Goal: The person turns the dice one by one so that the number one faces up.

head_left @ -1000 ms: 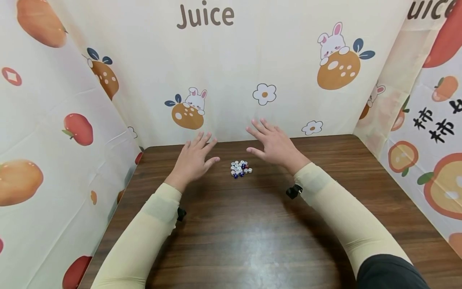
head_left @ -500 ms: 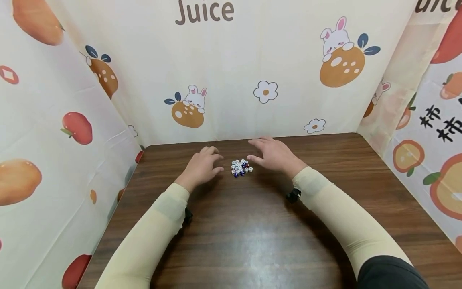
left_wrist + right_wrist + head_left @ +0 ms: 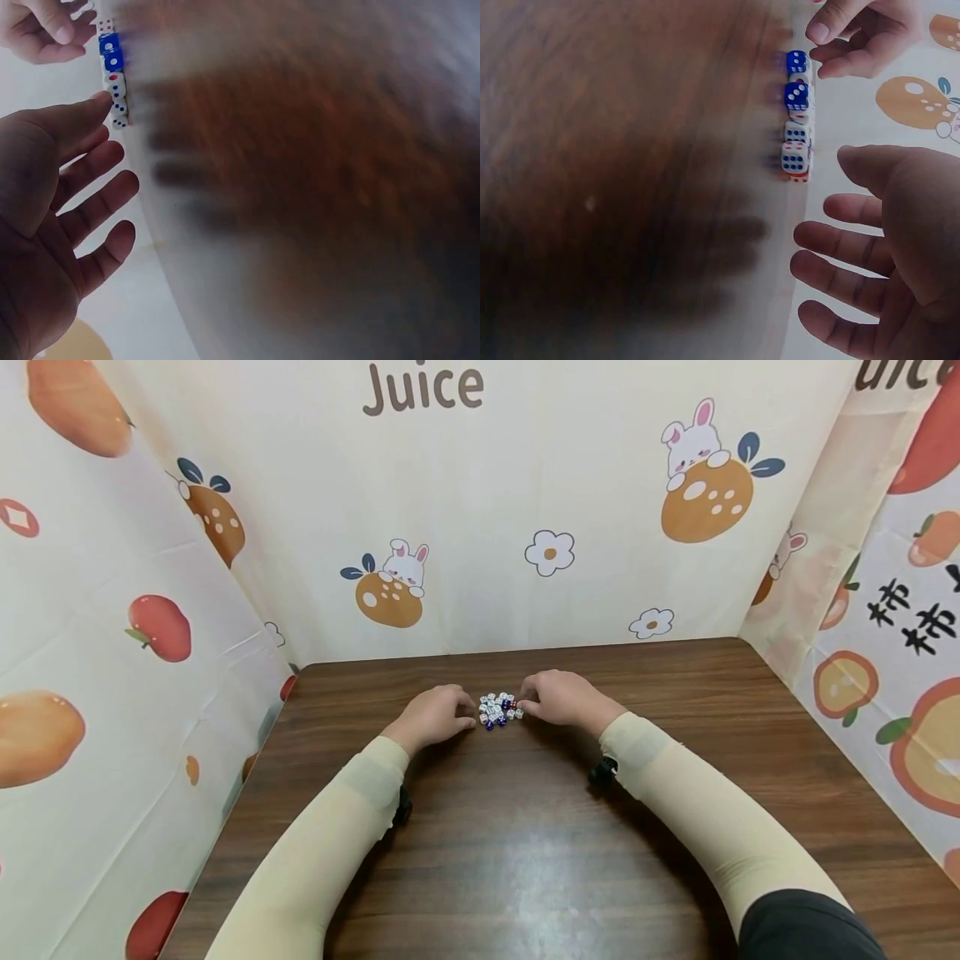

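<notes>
A small cluster of dice, mostly white with several blue ones and a bit of red, lies on the brown wooden table. The left hand is just to its left, thumb and fingers bent loosely towards it. Close on the right side is the right hand, its fingertips near the edge of the cluster. Nothing shows in the palm of the left hand in the left wrist view. In the right wrist view the right hand has spread, slightly bent fingers with nothing between them. Whether any fingertip touches a die I cannot tell.
The wood-grain table carries the dice near its back edge. Behind it hangs a pale curtain printed with rabbits and fruit. More printed cloth borders the left side, and another such sheet stands on the right.
Both hands have come down from above the table's back edge and moved inward to either side of the dice. Their fingers went from spread to more bent. The dice look unmoved.
</notes>
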The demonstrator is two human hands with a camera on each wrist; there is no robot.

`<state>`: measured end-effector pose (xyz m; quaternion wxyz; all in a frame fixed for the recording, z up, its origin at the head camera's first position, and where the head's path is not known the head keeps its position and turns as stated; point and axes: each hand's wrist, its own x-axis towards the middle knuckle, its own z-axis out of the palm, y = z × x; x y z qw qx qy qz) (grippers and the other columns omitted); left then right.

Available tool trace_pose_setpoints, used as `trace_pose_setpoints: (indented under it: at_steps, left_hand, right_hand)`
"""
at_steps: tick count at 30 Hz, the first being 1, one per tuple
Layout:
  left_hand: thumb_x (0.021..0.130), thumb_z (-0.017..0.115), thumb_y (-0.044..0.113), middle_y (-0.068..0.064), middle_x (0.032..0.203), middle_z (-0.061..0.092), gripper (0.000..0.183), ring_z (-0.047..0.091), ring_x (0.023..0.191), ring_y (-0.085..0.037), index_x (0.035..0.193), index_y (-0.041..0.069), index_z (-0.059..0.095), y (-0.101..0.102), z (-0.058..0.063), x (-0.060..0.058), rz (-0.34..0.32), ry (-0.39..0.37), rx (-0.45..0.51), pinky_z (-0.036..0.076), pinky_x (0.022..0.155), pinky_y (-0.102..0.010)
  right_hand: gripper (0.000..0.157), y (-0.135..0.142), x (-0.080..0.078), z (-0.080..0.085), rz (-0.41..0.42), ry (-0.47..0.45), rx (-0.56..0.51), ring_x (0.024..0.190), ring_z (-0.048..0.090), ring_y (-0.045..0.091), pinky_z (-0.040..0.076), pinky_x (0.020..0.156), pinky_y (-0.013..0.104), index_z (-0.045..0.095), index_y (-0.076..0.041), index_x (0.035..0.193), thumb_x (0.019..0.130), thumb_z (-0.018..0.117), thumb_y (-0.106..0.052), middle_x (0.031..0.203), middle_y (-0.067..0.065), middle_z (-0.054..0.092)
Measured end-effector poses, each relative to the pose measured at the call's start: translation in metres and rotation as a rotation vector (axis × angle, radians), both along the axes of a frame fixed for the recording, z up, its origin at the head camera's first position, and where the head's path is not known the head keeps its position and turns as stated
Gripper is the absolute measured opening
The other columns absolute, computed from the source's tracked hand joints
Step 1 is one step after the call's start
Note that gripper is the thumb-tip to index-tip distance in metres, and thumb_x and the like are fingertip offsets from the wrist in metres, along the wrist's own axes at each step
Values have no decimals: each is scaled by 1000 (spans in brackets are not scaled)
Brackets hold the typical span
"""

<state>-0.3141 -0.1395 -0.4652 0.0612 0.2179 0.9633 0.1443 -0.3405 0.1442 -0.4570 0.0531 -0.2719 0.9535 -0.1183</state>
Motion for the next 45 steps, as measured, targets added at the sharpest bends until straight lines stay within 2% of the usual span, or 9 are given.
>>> trace_pose_setpoints:
  at_steps: [5, 15, 24, 31, 38, 41, 45]
  left_hand:
    - [107, 82, 33, 0, 130, 82, 24, 75, 122, -21, 126, 19, 86, 5, 0, -3, -4, -19, 26, 61, 112, -47]
    - [105, 84, 34, 2, 112, 82, 17, 70, 99, -18, 112, 19, 87, 13, 0, -4, -11, -32, 28, 62, 99, -45]
    - [108, 81, 28, 1, 111, 83, 12, 74, 101, -18, 109, 18, 88, 16, 0, -2, 2, -19, -7, 63, 98, -46]
    - [108, 77, 25, 2, 108, 82, 13, 69, 93, -17, 106, 17, 86, 10, 0, -2, -4, -44, 3, 63, 95, -44]
    - [109, 76, 25, -1, 112, 80, 12, 69, 98, -20, 108, 17, 86, 0, 0, 2, -9, -50, -3, 62, 95, -44]
    - [109, 77, 24, -1, 114, 79, 13, 68, 101, -19, 110, 16, 87, -5, -1, 3, 2, -74, 32, 61, 97, -43]
    - [107, 79, 22, -1, 102, 78, 10, 66, 92, -16, 107, 15, 87, -10, -3, 3, 18, -151, 136, 59, 90, -38]
  right_hand:
    - [22, -3, -2, -4, 4, -60, 6, 108, 77, 21, 62, 102, 53, 84, -25, 122, 112, 72, -40, 124, -1, 83]
    - [24, -8, -4, -4, 26, -80, 10, 102, 73, 21, 63, 99, 49, 84, -19, 124, 109, 74, -35, 118, 2, 82]
    - [22, -13, -3, -3, 57, -81, 20, 101, 75, 19, 64, 98, 49, 85, -17, 119, 108, 75, -33, 116, 1, 83]
    - [19, -15, -1, -4, 71, -62, 18, 101, 76, 18, 65, 96, 48, 87, -17, 115, 108, 76, -31, 114, 0, 85]
    - [19, -16, -1, -5, 80, -48, 23, 101, 77, 19, 65, 96, 47, 86, -15, 115, 108, 76, -30, 114, 2, 85]
    - [20, -15, 0, -5, 74, -59, 21, 101, 77, 19, 65, 97, 48, 86, -15, 115, 109, 76, -30, 115, 3, 84]
    - [19, -13, 0, -7, 56, -67, 16, 100, 76, 18, 65, 97, 48, 86, -16, 115, 109, 76, -30, 114, 2, 84]
